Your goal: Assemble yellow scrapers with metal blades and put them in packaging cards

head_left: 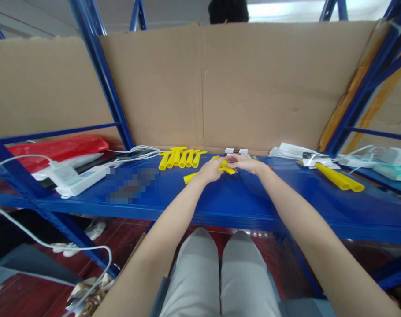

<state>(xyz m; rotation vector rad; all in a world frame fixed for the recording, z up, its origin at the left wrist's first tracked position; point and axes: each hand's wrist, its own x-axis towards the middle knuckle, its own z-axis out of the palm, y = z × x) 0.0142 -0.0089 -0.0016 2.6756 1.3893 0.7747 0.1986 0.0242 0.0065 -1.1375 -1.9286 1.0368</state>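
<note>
My left hand [211,171] is closed around a yellow T-shaped tube [190,178], whose round end sticks out to the left below the wrist. At the tube's other end, my right hand [243,163] pinches the yellow crosspiece [227,168] with its fingertips. The fingers of both hands nearly meet there and hide part of the piece. Left of my hands, several finished-looking yellow T-shaped tubes [181,158] lie side by side near the back of the blue shelf [220,200]. White paper pieces [236,151] lie just behind my right hand.
Two plain yellow tubes [339,178] lie at the right beside a white packet [314,160]. A white power strip [83,181] with cables and a red bag [64,149] are at the left. A cardboard wall [253,88] closes off the back between blue posts [104,75].
</note>
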